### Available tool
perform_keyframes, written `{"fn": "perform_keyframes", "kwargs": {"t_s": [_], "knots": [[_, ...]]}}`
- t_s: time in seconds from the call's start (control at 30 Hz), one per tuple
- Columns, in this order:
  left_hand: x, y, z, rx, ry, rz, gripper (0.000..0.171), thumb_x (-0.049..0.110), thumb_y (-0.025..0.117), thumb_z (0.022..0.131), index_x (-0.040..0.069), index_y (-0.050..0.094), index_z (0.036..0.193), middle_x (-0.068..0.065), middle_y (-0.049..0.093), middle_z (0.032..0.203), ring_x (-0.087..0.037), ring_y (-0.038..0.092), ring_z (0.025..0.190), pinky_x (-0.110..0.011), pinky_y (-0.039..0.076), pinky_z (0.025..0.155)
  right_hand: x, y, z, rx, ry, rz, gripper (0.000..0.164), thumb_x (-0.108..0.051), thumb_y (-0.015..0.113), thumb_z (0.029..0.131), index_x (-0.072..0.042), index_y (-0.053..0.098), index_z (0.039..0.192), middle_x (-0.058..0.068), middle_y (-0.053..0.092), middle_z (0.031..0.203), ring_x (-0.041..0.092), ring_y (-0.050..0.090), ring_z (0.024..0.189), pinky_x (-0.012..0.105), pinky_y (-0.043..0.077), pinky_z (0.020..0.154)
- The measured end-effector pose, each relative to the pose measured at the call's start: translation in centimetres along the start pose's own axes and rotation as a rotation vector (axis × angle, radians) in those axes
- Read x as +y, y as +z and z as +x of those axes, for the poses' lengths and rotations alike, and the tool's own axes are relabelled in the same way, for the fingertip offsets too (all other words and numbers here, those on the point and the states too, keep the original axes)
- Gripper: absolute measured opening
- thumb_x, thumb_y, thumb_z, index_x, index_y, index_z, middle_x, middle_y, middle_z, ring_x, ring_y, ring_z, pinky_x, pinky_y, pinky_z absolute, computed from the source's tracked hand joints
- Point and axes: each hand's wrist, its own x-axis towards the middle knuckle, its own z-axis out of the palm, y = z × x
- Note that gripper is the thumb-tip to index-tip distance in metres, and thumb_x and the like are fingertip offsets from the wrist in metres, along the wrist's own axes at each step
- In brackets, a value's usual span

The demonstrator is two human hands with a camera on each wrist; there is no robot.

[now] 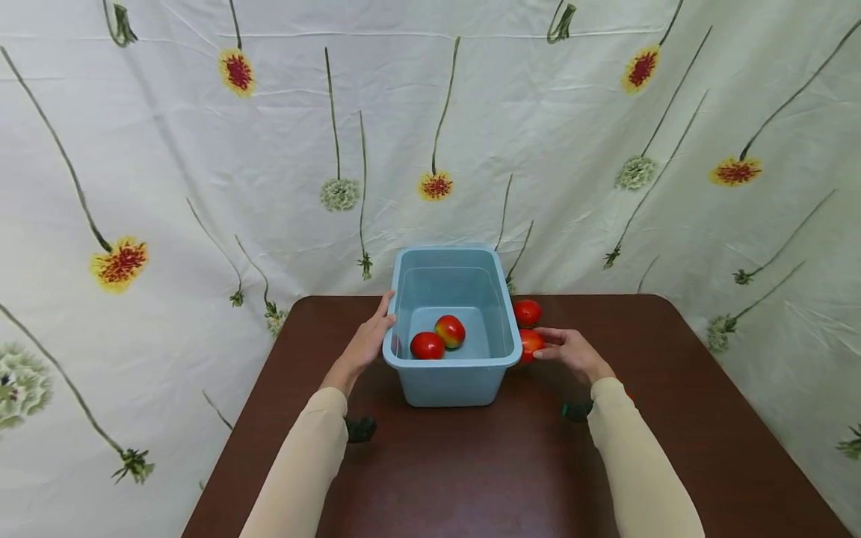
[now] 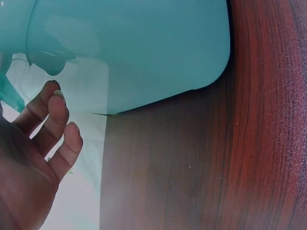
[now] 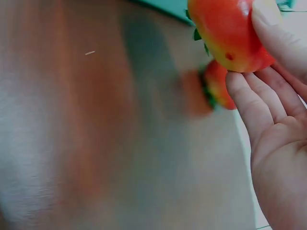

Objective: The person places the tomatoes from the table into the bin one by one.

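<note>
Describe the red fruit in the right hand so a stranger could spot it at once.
Find the dark brown table and the blue bin standing on it. Just outside the bin's right side is the red fruit, pinched by the right hand. It is the nearer of two there, and only it is held: the rear fruit isn't, and two others lie inside the bin.

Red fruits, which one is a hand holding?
The held fruit is the one beside the blue bin, pinched by the right hand. The farther fruit beside the bin isn't held; two more fruits lie inside.
</note>
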Motion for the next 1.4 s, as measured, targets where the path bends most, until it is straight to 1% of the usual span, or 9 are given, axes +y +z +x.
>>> {"fn": "perform_keyframes", "kwargs": {"t_s": [0.17,0.3,0.47,0.67,0.9,1.07,1.2,1.3,1.4], "knots": [[-0.2,-0.1,-0.1,0.004,-0.002,-0.002,0.052,0.05,0.027,0.102,0.055,0.008,0.15,-0.013,0.046,0.144,-0.031,0.057,0.099,-0.053,0.054,0.07,-2.4,-1.3,0.5,0.019,-0.051,0.011,0.064,-0.02,0.07,0.089,-0.005,0.044,0.145,0.022,0.049,0.143,0.033,0.058,0.122,0.042,0.046,0.104],[-0.3,0.0,-0.1,-0.001,0.003,-0.016,0.052,0.05,0.028,0.102,0.054,0.009,0.15,-0.014,0.049,0.141,-0.031,0.058,0.095,-0.058,0.053,0.072,-4.1,-2.2,0.5,0.045,-0.065,0.044,0.065,-0.021,0.068,0.091,-0.006,0.04,0.148,0.02,0.043,0.149,0.036,0.05,0.13,0.046,0.038,0.11],[-0.4,-0.1,0.0,-0.005,0.018,-0.013,0.052,0.05,0.028,0.102,0.053,0.01,0.151,-0.017,0.053,0.135,-0.029,0.059,0.09,-0.058,0.053,0.068,-6.2,-2.6,0.6,0.057,-0.067,0.127,0.068,-0.02,0.065,0.093,-0.004,0.033,0.151,0.018,0.036,0.154,0.035,0.039,0.138,0.047,0.03,0.115],[-0.5,-0.1,0.1,-0.011,0.032,0.008,0.051,0.051,0.025,0.102,0.053,0.008,0.151,-0.022,0.056,0.128,-0.03,0.058,0.087,-0.054,0.053,0.065,-8.4,-1.9,1.2,0.071,-0.076,0.118,0.069,-0.023,0.066,0.092,-0.006,0.035,0.151,0.017,0.04,0.152,0.034,0.042,0.136,0.047,0.032,0.115],[-0.3,0.0,0.0,-0.017,0.015,-0.008,0.052,0.049,0.027,0.102,0.053,0.009,0.151,-0.018,0.048,0.142,-0.031,0.059,0.095,-0.057,0.053,0.07,-10.2,0.0,2.2,0.071,-0.092,0.146,0.066,-0.019,0.069,0.09,-0.006,0.04,0.148,0.018,0.044,0.148,0.036,0.044,0.134,0.048,0.034,0.114],[-0.1,-0.1,-0.1,-0.023,0.004,-0.01,0.052,0.048,0.027,0.102,0.053,0.009,0.151,-0.022,0.054,0.133,-0.031,0.059,0.089,-0.056,0.053,0.068,-11.3,1.3,2.9,0.065,-0.094,0.159,0.063,-0.018,0.07,0.09,-0.008,0.043,0.146,0.016,0.045,0.148,0.034,0.044,0.134,0.048,0.037,0.112],[0.1,-0.2,-0.1,-0.033,-0.01,-0.013,0.052,0.049,0.027,0.103,0.053,0.008,0.151,-0.021,0.051,0.137,-0.032,0.059,0.094,-0.05,0.054,0.065,-11.9,1.9,3.2,0.044,-0.123,0.172,0.064,-0.013,0.067,0.091,-0.006,0.04,0.148,0.016,0.043,0.151,0.032,0.043,0.138,0.045,0.038,0.111],[0.1,-0.2,-0.1,-0.042,-0.015,-0.013,0.052,0.05,0.026,0.103,0.053,0.007,0.151,-0.019,0.045,0.145,-0.033,0.058,0.1,-0.047,0.054,0.064,-12.1,2.0,3.2,0.032,-0.137,0.185,0.063,-0.007,0.063,0.092,-0.005,0.038,0.149,0.016,0.04,0.152,0.031,0.041,0.141,0.042,0.039,0.109],[0.1,-0.3,-0.1,-0.041,-0.017,-0.011,0.052,0.05,0.026,0.103,0.053,0.007,0.151,-0.018,0.044,0.146,-0.032,0.059,0.099,-0.046,0.055,0.064,-11.9,1.8,3.1,0.018,-0.136,0.176,0.061,-0.003,0.06,0.093,-0.004,0.037,0.149,0.017,0.039,0.153,0.031,0.039,0.141,0.041,0.038,0.108]]}}
